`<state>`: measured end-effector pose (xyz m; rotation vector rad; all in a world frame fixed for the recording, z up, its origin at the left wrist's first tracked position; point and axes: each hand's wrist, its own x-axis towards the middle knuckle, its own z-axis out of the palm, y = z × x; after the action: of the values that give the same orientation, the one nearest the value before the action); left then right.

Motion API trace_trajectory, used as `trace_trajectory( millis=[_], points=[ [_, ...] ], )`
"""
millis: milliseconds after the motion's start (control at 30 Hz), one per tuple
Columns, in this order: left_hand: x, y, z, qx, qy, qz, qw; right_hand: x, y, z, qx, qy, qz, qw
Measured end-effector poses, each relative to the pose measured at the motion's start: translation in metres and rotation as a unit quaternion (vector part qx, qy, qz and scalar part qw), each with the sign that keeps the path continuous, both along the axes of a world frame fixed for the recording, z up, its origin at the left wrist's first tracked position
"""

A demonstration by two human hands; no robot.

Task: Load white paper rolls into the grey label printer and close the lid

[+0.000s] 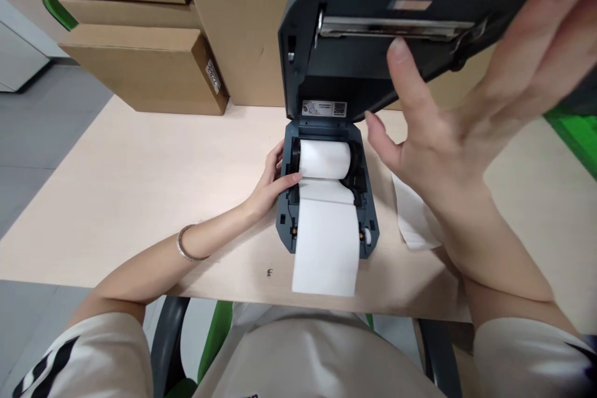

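Observation:
A dark grey label printer (282, 224) stands on the table with its lid (354, 62) raised. Inside the base lies a white label roll (325, 158). From it a white label strip (326, 249) runs forward over the printer's front edge. My left hand (270, 183) wraps round the left side of the base, its thumb over the rim beside the roll. Up close on the right is my right hand (466, 99), fingers apart and nothing visible in it. One finger overlaps the lid's inner side; whether it touches cannot be told.
White paper sheets (413, 217) lie right of the printer, partly behind my right forearm. A flat cardboard box (135, 68) and larger cartons (247, 25) stand behind. A small dark mark (269, 272) is near the table's front edge. Green material (571, 137) shows at right.

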<state>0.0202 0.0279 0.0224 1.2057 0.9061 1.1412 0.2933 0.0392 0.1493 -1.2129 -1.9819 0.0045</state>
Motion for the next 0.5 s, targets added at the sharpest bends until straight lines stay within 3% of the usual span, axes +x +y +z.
trace_trajectory(
  millis=[67,133,500],
  points=[
    [-0.001,0.001,-0.001,0.002,0.019,-0.012,1.000,-0.004,0.007,0.005,0.037,-0.075,-0.087,0.993],
    [-0.002,0.002,-0.002,0.006,0.031,-0.020,0.999,-0.005,0.011,0.008,0.028,-0.127,-0.129,0.983],
    [-0.004,0.007,-0.009,0.020,0.045,-0.023,0.999,0.015,0.032,-0.006,-0.041,-0.179,-0.113,0.977]
  ],
)
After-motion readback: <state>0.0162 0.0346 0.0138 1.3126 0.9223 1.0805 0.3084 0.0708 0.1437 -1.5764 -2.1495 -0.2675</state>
